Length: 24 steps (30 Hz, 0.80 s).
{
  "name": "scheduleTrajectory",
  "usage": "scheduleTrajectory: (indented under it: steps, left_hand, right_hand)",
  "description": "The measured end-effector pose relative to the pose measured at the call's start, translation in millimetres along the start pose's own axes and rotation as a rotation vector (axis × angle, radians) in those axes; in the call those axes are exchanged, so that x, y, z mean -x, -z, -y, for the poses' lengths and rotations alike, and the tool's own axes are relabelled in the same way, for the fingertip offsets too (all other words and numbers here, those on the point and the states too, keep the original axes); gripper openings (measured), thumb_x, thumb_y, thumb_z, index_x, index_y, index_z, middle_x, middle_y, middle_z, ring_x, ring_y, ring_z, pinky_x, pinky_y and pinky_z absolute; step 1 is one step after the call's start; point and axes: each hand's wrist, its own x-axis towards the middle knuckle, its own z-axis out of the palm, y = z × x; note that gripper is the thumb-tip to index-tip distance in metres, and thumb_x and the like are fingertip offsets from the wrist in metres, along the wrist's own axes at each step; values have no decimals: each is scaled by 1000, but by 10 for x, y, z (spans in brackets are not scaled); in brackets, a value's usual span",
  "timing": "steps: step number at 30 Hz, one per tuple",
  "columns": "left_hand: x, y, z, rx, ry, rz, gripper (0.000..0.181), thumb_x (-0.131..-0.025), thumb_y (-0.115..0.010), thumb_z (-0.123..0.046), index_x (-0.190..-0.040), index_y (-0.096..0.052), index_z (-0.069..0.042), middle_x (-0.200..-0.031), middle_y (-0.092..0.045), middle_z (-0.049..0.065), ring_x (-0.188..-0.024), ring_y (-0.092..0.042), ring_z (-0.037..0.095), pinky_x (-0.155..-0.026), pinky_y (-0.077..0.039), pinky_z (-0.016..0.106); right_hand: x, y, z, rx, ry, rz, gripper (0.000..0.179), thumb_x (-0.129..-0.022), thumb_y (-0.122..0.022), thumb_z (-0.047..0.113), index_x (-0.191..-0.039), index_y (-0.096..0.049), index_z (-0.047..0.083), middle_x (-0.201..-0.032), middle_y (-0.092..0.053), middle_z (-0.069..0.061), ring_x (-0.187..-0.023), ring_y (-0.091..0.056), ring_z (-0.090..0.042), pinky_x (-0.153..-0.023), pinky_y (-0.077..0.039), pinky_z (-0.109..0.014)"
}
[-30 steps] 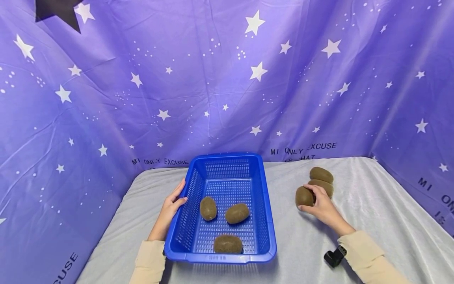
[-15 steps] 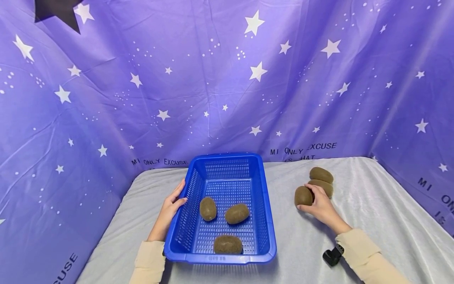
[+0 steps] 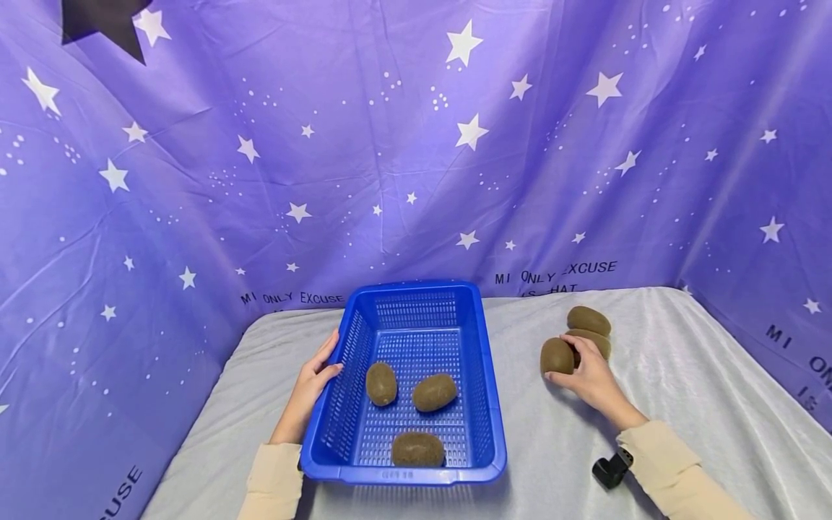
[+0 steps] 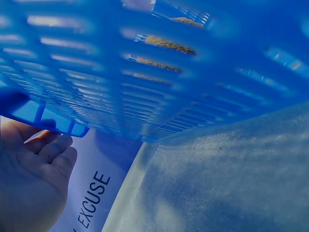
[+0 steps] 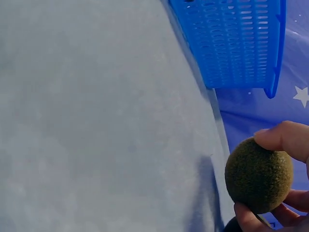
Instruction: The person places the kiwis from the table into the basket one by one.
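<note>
My left hand holds the left rim of a blue plastic basket, its thumb at the rim. In the left wrist view, the fingers curl beneath that rim. Three brown kiwis lie inside: one kiwi at left, another kiwi at right and a third kiwi by the near wall. On the right, a kiwi is pinched between the thumb and fingers of my right hand. The right wrist view shows this fuzzy kiwi close up.
Behind the right hand lie two more kiwis, a partly covered kiwi and a farther kiwi. A grey cloth covers the table. Purple star-printed curtains stand behind and at both sides.
Almost nothing differs. The right hand and its kiwi have shifted very slightly, while the left hand and basket stay in place.
</note>
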Motion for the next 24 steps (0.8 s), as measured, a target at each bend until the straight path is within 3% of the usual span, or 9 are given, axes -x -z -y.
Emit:
scheduleTrajectory:
  steps: [7,14,19,24]
  left_hand:
    - [-8,-8,-32,17,65,-10,59,-93,-49,-1,-147,-26,-2,-157,-14,10,-142,-12,29,-99,-30,10]
    - [-5,-13,-39,17,48,-9,59,-92,-48,-1,-147,-26,0,-157,-13,13,-142,-12,31,-99,-30,10]
    - [-5,-2,-35,18,44,-3,59,-92,-49,-1,-147,-26,1,-157,-13,13,-143,-11,30,-99,-29,9]
    - [-7,-4,-35,27,58,-5,60,-92,-49,-1,-148,-25,-1,-157,-13,11,-143,-11,27,-99,-28,9]
  right_hand:
    - [-7,30,75,-34,5,-5,72,-70,-79,10,-129,-44,-12,-128,-40,-32,-107,-49,-40,-79,-49,-37]
    - [-25,6,180,-145,-3,26,73,-71,-78,5,-131,-41,-13,-129,-37,-32,-109,-48,-41,-83,-51,-42]
    - [-30,-19,270,-170,40,13,71,-69,-80,4,-129,-44,-11,-123,-43,-27,-102,-51,-38,-75,-53,-26]
    - [-31,-14,388,-202,71,28,73,-69,-81,6,-131,-44,-8,-124,-45,-25,-101,-56,-39,-74,-54,-29]
